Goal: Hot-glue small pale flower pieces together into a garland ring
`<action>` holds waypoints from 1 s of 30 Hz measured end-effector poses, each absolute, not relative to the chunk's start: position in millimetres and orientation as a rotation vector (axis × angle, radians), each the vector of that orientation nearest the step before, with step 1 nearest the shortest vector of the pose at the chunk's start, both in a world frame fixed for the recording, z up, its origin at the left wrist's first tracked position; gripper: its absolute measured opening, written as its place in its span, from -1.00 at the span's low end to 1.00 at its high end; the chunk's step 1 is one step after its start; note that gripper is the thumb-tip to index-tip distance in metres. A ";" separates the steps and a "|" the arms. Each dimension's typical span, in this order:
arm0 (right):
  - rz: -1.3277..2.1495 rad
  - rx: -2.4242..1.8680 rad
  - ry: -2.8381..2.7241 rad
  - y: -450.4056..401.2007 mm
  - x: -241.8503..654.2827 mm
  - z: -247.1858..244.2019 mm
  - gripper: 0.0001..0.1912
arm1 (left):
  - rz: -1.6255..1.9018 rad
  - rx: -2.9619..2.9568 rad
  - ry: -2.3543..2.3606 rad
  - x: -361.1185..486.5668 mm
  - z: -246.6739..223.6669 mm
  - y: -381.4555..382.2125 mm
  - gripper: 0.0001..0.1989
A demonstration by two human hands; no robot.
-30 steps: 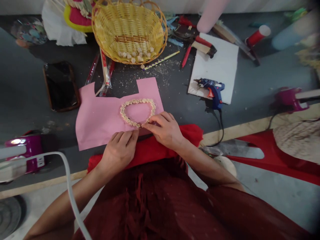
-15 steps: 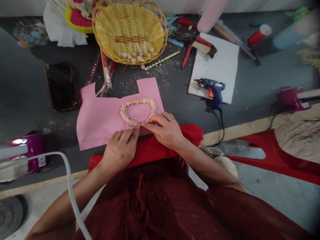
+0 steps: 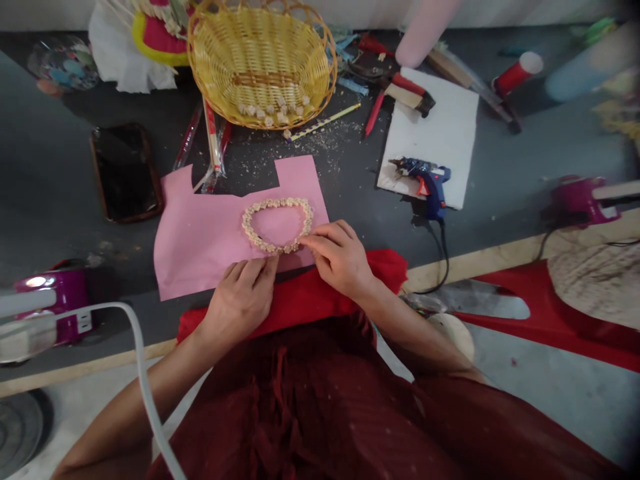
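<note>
A loop of small cream, flower-like pieces [image 3: 249,231] lies flat on a pink paper sheet [image 3: 200,240], roughly oval in outline. My left hand [image 3: 243,293] is closed, its curled fingers at the loop's bottom edge with the thumb side touching it. At the lower right of the loop, my right hand [image 3: 340,260] is closed, thumb and forefinger pinching the edge. The fingertips partly hide what they grip. Red cloth [image 3: 300,293] lies beneath both wrists, along the table's front edge.
A yellow wicker basket [image 3: 260,47] with several small pale pieces stands behind the paper. A blue glue gun [image 3: 430,183] rests partly on a white board [image 3: 463,133] at the right, its cord hanging over the edge. Left are a phone [image 3: 125,173] and a purple clamp lamp [image 3: 65,303].
My right hand has shifted slightly right and up along the loop's lower right edge. My left hand and the loop stay nearly where they were.
</note>
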State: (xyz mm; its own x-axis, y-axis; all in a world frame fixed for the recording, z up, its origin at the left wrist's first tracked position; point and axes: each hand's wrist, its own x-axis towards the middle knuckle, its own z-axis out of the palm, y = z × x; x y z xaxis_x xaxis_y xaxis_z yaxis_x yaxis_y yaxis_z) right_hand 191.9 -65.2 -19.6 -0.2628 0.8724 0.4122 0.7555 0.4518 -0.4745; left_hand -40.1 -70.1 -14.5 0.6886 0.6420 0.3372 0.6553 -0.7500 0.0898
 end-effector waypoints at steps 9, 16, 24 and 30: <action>0.351 -1.368 -1.823 -64.4 191.1 -15.7 -0.92 | -0.648 -2.892 -1.112 -41.3 -9.9 -71.0 -0.63; 0.337 -1.322 -1.762 -68.1 197.8 -2.6 -0.73 | -0.655 -2.928 -1.045 -43.5 2.1 -73.8 -0.72; 0.340 -1.430 -1.803 -95.1 217.2 5.9 -0.66 | -0.527 -2.949 -1.113 -63.5 9.1 -91.9 -0.75; 0.297 -1.447 -1.853 -111.9 229.7 -10.0 -0.77 | -0.470 -2.981 -1.177 -74.3 4.7 -107.0 -0.69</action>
State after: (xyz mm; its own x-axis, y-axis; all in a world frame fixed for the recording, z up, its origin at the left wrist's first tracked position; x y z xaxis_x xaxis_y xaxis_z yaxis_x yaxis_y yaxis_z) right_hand 229.7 -111.9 -10.0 -0.0767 0.9071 0.4139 0.7325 0.3329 -0.5938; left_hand -74.3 -107.0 4.7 0.6946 0.6814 0.2308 0.6530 -0.7318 0.1952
